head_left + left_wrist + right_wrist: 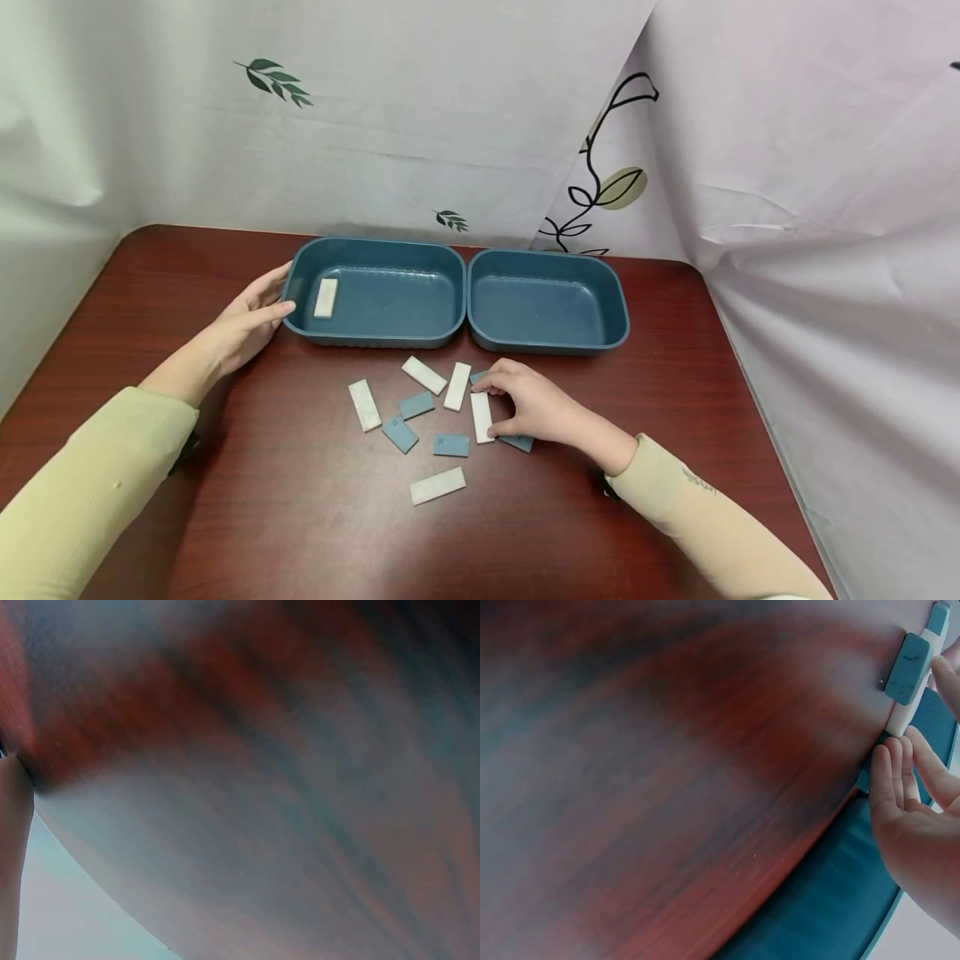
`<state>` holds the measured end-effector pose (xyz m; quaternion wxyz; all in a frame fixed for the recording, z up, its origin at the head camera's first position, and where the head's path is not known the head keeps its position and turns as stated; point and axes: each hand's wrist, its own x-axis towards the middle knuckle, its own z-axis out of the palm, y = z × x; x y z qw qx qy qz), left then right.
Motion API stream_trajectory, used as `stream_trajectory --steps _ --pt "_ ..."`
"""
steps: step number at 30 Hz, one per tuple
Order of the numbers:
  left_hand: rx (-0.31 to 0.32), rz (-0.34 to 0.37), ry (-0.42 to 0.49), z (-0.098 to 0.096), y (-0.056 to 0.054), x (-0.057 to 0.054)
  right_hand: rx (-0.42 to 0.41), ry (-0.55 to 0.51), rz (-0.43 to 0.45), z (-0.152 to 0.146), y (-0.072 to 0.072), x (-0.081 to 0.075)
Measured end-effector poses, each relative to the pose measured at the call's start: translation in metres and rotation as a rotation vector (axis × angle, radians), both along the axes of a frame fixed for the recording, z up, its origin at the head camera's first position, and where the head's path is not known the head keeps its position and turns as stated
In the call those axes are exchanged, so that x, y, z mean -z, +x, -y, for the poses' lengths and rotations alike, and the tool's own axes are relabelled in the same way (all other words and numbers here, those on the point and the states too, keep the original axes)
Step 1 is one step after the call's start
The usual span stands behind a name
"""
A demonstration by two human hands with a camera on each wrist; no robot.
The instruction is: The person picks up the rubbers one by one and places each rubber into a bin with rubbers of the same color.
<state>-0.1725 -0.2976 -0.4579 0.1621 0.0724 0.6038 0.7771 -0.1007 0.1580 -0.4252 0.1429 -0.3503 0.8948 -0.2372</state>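
My right hand (536, 406) spans a white rectangular tile (482, 418) on the table, thumb at its near end and fingertips at its far end. In the right wrist view, the fingers (885, 776) and thumb come to opposite ends of this white tile (901, 718). Partly covered by that hand are two blue tiles, one by the thumb (519, 443) and one beyond the fingertips. My left hand (251, 321) rests against the left end of a blue bin (375, 340), its thumb at the rim and its fingertips hidden behind the wall. One white tile (325, 298) lies inside this bin.
A second blue bin (547, 346) stands against the first one's right side. Several white tiles, such as one at the front (438, 486), and several blue tiles, such as a middle one (452, 445), lie scattered before the bins. A white curtain (420, 125) hangs behind the table.
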Motion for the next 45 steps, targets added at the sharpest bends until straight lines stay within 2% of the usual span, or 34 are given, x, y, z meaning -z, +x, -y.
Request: stream_trajectory --steps 15,28,32,38,45 --pt "0.006 -0.014 0.010 -0.0007 0.0014 0.0015 -0.047 -0.014 -0.021 0.0022 -0.0019 -0.0006" --pt "0.008 -0.015 0.004 -0.0011 0.0018 -0.0002 0.023 -0.118 0.065 0.0013 -0.0020 -0.0011" --pt "0.012 -0.020 0.004 -0.0022 0.0013 -0.0012 0.036 -0.113 0.089 0.0024 -0.0023 -0.0004" --pt "0.011 -0.020 -0.008 -0.0008 0.0002 -0.0012 0.048 -0.071 0.076 0.0048 -0.0030 -0.0002" --pt "0.014 -0.017 -0.005 -0.0019 -0.0002 -0.0015 0.055 -0.111 0.145 0.0058 -0.0051 -0.0003"
